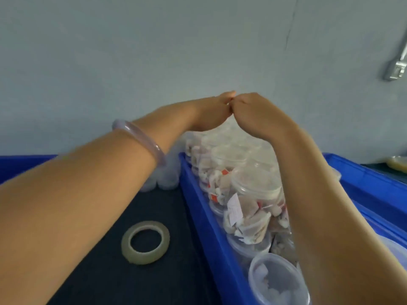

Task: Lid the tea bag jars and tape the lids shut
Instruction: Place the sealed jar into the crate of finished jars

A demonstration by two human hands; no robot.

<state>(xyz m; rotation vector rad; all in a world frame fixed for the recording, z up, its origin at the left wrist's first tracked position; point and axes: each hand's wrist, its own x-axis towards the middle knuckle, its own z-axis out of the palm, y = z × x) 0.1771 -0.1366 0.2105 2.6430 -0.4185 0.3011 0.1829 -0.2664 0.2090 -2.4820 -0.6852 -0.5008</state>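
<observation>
Closest, at the lower right, the nearest jar stands in the corner of a blue crate. It is clear plastic with pale tea bags showing inside; whether a lid sits on it I cannot tell. To its left, outside the crate, a roll of clear tape lies flat on the dark bench, well apart from both hands. Further along the crate, the tea bag jars are stacked in a tall row, each one packed with whitish bags whose paper tags, some red, press against the clear walls. A round clear lid tops the jar nearest the right forearm. Just left of the crate's far end, a few cloudy clear tubs stand on the bench, their contents too blurred to tell. A second blue crate lies to the right, with something yellowish at its far edge. Both arms reach over the row, and the left wrist carries a pale lilac bangle. The left hand and the right hand meet fingertip to fingertip above the far jars, the fingers bent inward. Whether they pinch anything between them I cannot tell. Behind them is a grey wall with a metal bracket at the right.
</observation>
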